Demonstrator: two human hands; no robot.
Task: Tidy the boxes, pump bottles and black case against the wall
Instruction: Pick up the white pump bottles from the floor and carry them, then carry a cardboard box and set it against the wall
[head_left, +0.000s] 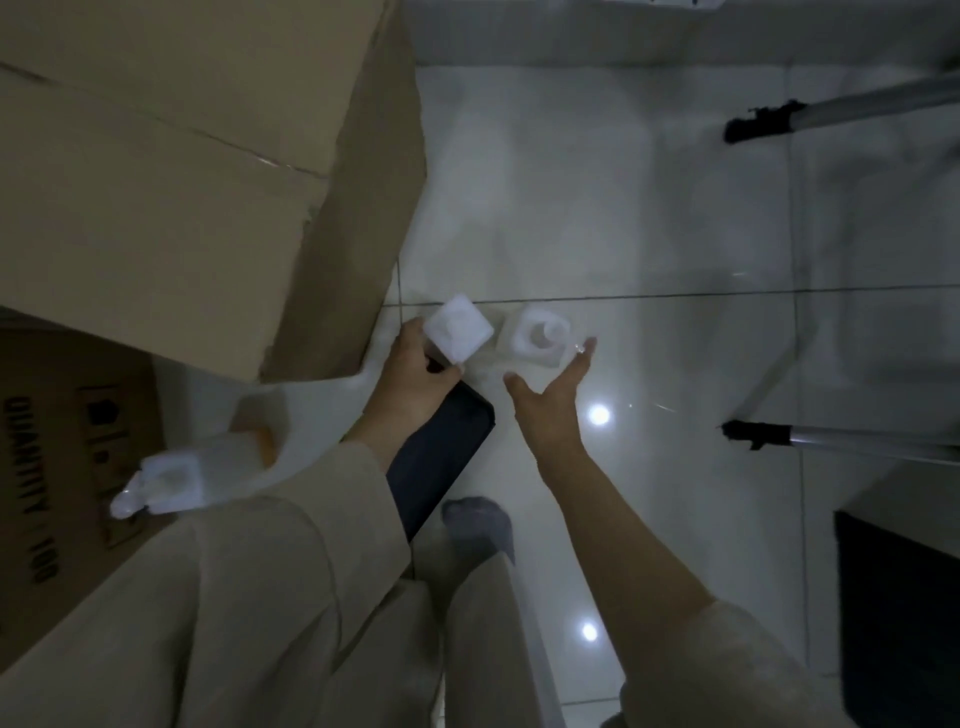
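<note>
Seen from above, a white pump bottle (458, 332) is gripped by my left hand (415, 374) just right of the big cardboard box (171, 171). A second white pump bottle (537, 335) stands on the floor tiles beside it. My right hand (553, 405) is open, fingers spread, its fingertips close to that second bottle but apart from it. The black case (444, 457) lies on the floor under my left forearm, partly hidden. A third white pump bottle (171, 478) with an orange label lies tilted at the left near a printed box (62, 467).
Two tripod legs (831, 111) (841, 444) with black feet reach in from the right. A dark object (898, 618) sits at the lower right. My foot (480, 525) stands on the glossy white tiles (649, 234), and the wall base runs along the top.
</note>
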